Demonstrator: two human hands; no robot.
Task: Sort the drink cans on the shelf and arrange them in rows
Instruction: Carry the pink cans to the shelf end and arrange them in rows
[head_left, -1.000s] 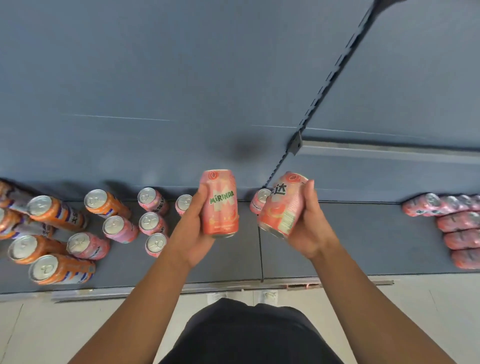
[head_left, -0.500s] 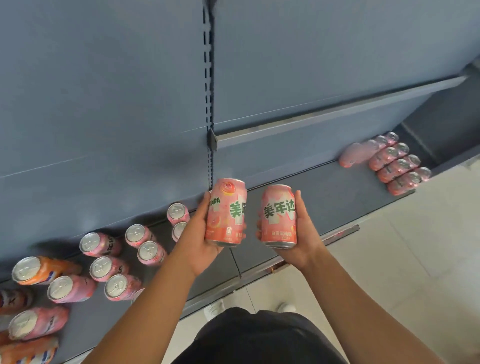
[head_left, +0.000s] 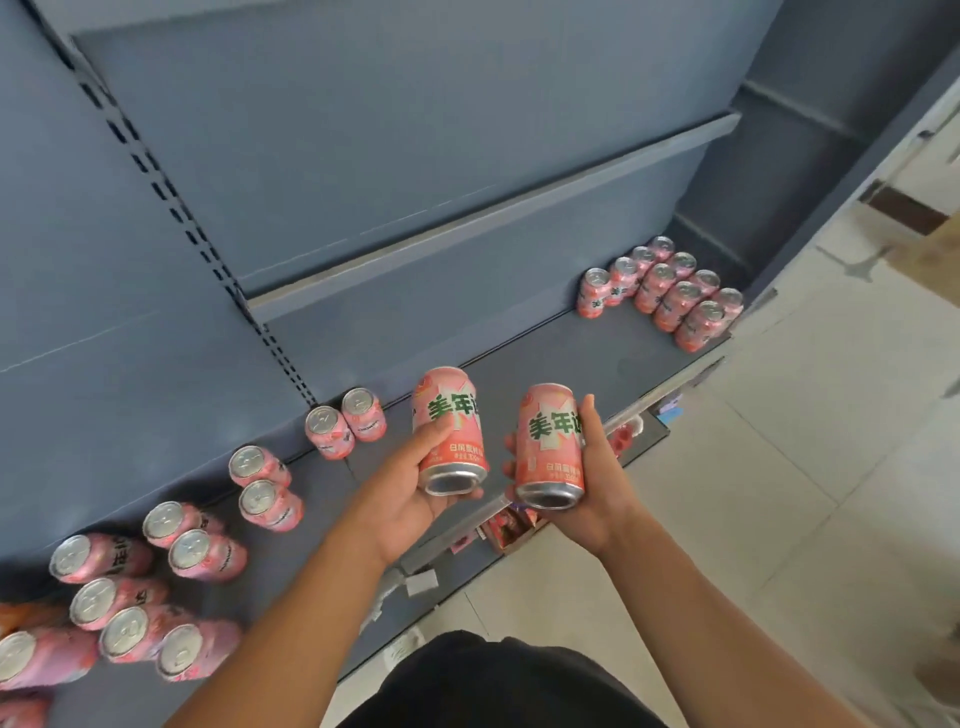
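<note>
Over the front edge of the grey bottom shelf (head_left: 524, 369), about midway along it, two pink drink cans with green Chinese lettering are held clear of the surface, side by side but not touching. The left hand (head_left: 405, 504) grips the left pink can (head_left: 451, 431), with the thumb across the label and the fingers curled behind it. The right hand (head_left: 597, 499) grips the right pink can (head_left: 549, 447), with the fingers wrapped round its right side. Both cans lean away from the camera, showing their silver bases.

At the far right end of the shelf, the grouped pink cans (head_left: 670, 296) stand upright, packed close in short rows. To the left, the loose pink cans (head_left: 260, 488) stand scattered in pairs and small clumps, the nearest pair just beside the slotted upright (head_left: 171, 208). An orange can (head_left: 21, 616) shows only partly at the left edge. Pale floor tiles (head_left: 753, 467) lie to the right.
</note>
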